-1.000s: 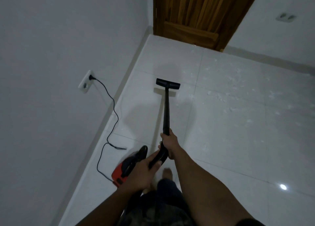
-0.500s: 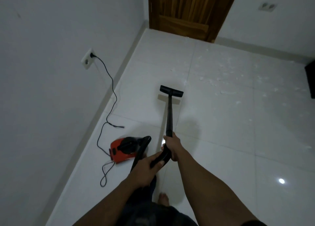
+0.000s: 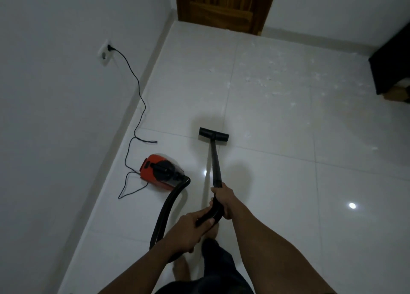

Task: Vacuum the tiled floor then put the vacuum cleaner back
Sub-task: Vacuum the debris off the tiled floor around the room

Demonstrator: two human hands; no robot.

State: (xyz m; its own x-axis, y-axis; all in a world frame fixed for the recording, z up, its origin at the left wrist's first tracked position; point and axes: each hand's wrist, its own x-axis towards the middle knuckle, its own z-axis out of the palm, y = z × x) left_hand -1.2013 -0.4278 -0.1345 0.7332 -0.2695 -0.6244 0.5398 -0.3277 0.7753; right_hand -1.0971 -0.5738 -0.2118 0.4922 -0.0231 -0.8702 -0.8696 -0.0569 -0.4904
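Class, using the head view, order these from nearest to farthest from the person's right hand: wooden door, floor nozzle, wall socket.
1. floor nozzle: straight ahead of the right hand.
2. wall socket: off to the left, farther ahead.
3. wooden door: at the far end of the room.

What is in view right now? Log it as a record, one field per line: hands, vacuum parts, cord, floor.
left hand: grips the hose handle, behind the right hand
right hand: grips the wand at its upper end
nozzle: flat on the tiled floor, short of the debris
vacuum body: red, on the floor near the wall, hose attached
cord: plugged into the wall socket, slack on the floor
debris: white bits scattered beyond the nozzle, toward the door
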